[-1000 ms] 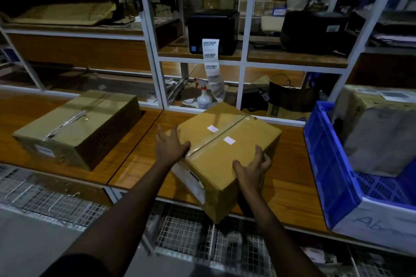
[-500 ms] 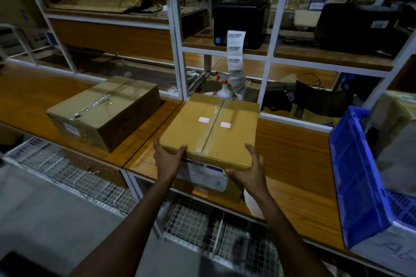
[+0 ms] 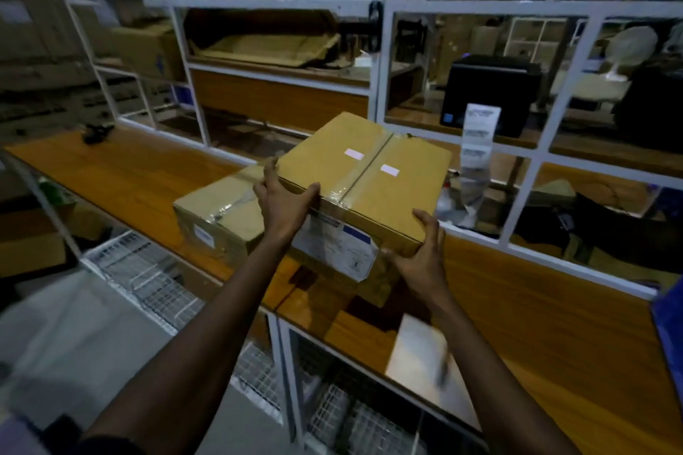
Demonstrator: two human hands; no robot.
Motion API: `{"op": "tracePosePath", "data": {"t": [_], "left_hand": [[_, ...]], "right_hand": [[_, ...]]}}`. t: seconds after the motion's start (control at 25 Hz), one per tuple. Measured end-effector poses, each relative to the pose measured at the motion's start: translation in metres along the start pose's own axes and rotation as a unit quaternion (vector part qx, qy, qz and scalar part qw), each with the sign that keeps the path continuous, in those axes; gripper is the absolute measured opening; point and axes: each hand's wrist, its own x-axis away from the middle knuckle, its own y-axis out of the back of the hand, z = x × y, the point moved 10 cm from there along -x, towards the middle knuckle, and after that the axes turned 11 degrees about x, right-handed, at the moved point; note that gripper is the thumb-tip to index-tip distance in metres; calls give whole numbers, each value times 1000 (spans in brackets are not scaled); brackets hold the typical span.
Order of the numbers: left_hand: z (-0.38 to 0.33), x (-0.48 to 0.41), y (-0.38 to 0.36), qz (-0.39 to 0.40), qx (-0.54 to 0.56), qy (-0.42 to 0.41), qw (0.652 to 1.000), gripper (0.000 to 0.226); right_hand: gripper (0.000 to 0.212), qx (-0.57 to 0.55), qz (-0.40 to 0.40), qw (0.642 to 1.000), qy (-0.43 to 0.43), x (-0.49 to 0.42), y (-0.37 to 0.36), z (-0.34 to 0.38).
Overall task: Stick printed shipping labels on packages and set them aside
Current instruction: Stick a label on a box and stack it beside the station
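I hold a taped cardboard box [image 3: 366, 177] above the wooden table [image 3: 517, 325], tilted slightly. My left hand [image 3: 282, 203] grips its near left corner and my right hand [image 3: 419, 255] grips its near right corner. A white shipping label [image 3: 334, 249] is stuck on the side facing me, and two small white stickers sit on top. A second taped cardboard box [image 3: 218, 218] rests on the table just left of it and partly behind it. A strip of printed labels [image 3: 478, 129] hangs from the black label printer [image 3: 491, 92] on the shelf at the right.
White metal shelving [image 3: 380, 59] rises behind the table, holding flattened cardboard [image 3: 266, 42]. Wire mesh racks [image 3: 148, 270] lie below the table edge. The edge of a blue crate [image 3: 670, 336] shows at the far right. A small dark object [image 3: 97, 131] lies at the table's far left.
The box has left the table and moved up and to the left, toward the second box, still in both hands. My view has swung left, so the blue crate is nearly out of frame.
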Motion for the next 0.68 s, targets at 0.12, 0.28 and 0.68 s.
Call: {"op": "tracePosePath", "data": {"t": [0.12,0.28,0.68], "left_hand": [[2,-65,49,-2,-5,-18,1000,73],[12,-149,116,-20,-15,-31,999,62],[81,-300,195,5,-46,19,999,60]], "right_hand": [[82,9,13,1000,15,-28,-57,55],[80,36,34,998,25,-60,-140,113],[63,92,78,992,23,-110,-299,177]]}}
